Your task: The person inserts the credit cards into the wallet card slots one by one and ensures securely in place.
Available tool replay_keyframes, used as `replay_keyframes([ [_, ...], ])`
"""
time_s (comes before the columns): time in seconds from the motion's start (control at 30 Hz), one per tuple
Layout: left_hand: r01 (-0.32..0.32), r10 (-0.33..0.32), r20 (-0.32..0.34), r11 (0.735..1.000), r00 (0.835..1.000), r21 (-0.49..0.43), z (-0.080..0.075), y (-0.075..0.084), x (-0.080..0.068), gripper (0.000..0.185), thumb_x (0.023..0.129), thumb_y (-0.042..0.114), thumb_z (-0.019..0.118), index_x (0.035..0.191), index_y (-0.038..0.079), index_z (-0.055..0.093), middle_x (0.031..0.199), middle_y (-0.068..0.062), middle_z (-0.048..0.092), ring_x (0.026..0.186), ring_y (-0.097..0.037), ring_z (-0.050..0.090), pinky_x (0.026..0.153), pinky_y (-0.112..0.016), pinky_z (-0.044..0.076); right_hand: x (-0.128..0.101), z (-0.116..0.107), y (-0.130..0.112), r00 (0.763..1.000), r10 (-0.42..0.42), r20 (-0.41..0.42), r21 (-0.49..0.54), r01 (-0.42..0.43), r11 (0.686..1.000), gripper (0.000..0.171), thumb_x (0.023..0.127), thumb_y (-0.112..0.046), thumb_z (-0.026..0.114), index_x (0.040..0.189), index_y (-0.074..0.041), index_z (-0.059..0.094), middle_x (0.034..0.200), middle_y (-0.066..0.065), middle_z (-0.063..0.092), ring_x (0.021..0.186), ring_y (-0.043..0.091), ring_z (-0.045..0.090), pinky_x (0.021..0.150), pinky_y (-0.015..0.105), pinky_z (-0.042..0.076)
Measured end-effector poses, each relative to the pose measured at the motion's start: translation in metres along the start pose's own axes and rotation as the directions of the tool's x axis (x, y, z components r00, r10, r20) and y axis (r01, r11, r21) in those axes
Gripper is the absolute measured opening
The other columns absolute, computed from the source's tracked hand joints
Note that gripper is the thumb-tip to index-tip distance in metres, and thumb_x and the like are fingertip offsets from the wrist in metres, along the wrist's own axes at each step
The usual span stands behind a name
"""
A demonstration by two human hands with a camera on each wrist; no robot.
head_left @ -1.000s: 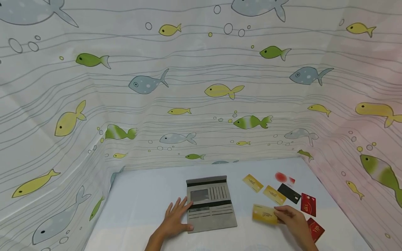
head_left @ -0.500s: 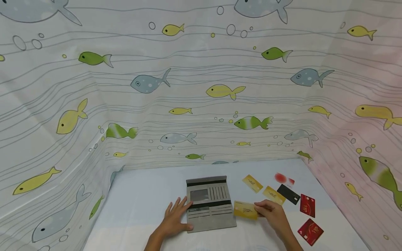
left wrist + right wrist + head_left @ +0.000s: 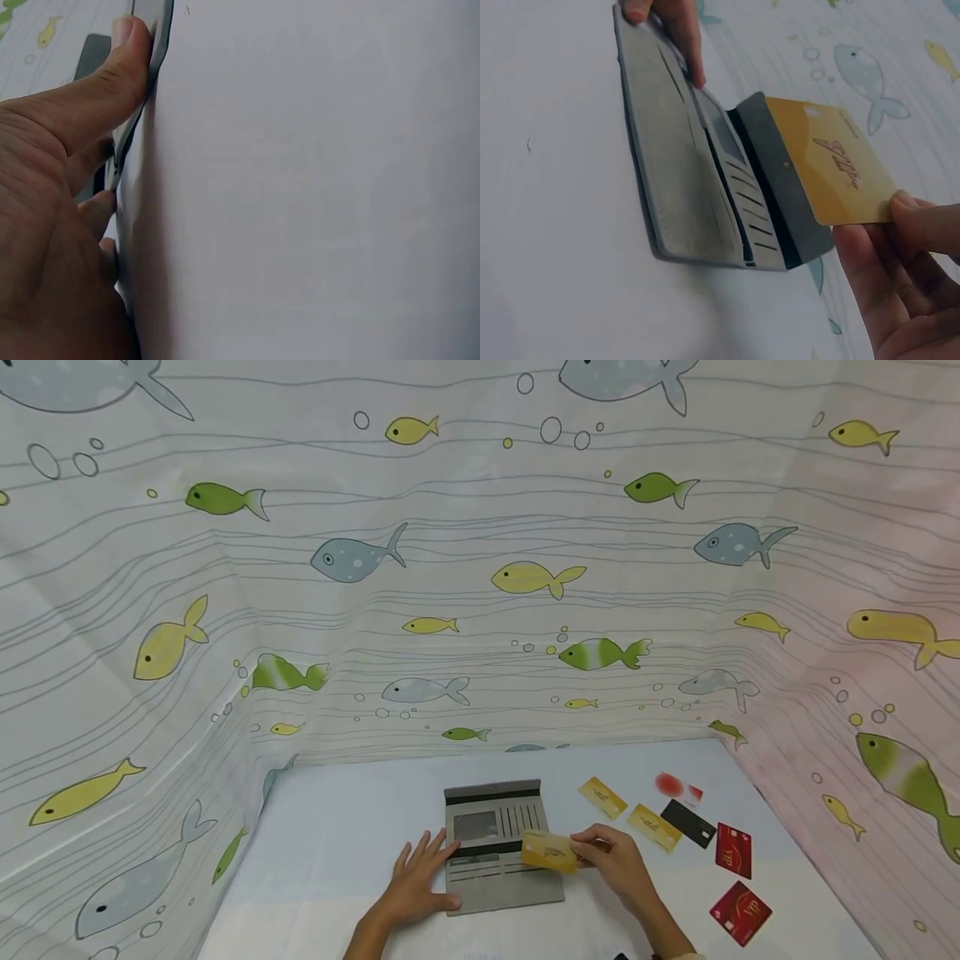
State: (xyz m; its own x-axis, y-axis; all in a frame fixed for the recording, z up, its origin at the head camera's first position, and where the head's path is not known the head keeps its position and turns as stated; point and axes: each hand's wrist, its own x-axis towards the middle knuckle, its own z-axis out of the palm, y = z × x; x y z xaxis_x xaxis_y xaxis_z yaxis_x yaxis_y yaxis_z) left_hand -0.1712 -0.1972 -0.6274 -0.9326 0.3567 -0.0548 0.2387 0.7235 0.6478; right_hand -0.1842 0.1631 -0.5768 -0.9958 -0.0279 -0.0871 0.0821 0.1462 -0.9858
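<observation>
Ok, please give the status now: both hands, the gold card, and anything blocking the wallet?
Left hand flat, pressing the open wallet edge. Right hand pinches gold card over the wallet slots. Nothing blocking; other cards lie apart at right.

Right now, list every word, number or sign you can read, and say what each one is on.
"VIP": on the near red card.
"VIP", faint: on the far red card.
Gold script on the gold card pinched by the right hand: too blurred to read.
Print on the two loose gold cards, the black card and the wallet under the left hand: too small to read.
</observation>
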Motion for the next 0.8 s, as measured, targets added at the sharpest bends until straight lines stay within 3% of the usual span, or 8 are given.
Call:
replay_keyframes([
  [0.33,-0.008,0.008,0.002,1.000,1.000,-0.001,0.000,-0.001,0.001,0.096,0.072,0.054,0.080,0.153,0.019,0.041,0.165,-0.017,0.024,0.152,-0.048,0.012,0.116,-0.071,-0.001,0.008,0.030,-0.009,0.996,-0.057,0.067,-0.038,0.060,0.997,0.008,0.087,-0.008,0.075,0.094,-0.003,0.072,0.096,0.011,0.071,0.079,0.015,0.068,0.070,0.030,0.063],
  [0.6,-0.008,0.008,0.009,1.000,1.000,0.011,0.001,-0.001,0.000,0.096,0.073,0.056,0.079,0.153,0.020,0.041,0.165,-0.016,0.023,0.152,-0.048,0.012,0.116,-0.071,-0.001,0.016,0.038,-0.011,0.987,-0.115,0.116,-0.089,0.126,0.988,0.003,0.089,-0.008,0.074,0.092,-0.009,0.072,0.097,0.009,0.072,0.083,0.015,0.069,0.071,0.030,0.063],
  [0.8,-0.009,0.009,0.007,1.000,1.000,0.024,0.002,-0.004,0.002,0.096,0.073,0.057,0.078,0.154,0.022,0.040,0.166,-0.015,0.023,0.153,-0.047,0.012,0.117,-0.070,0.000,0.025,0.045,-0.011,0.983,-0.109,0.151,-0.089,0.124,0.988,0.005,0.090,-0.010,0.072,0.095,-0.007,0.072,0.096,0.010,0.070,0.083,0.017,0.068,0.072,0.030,0.063],
])
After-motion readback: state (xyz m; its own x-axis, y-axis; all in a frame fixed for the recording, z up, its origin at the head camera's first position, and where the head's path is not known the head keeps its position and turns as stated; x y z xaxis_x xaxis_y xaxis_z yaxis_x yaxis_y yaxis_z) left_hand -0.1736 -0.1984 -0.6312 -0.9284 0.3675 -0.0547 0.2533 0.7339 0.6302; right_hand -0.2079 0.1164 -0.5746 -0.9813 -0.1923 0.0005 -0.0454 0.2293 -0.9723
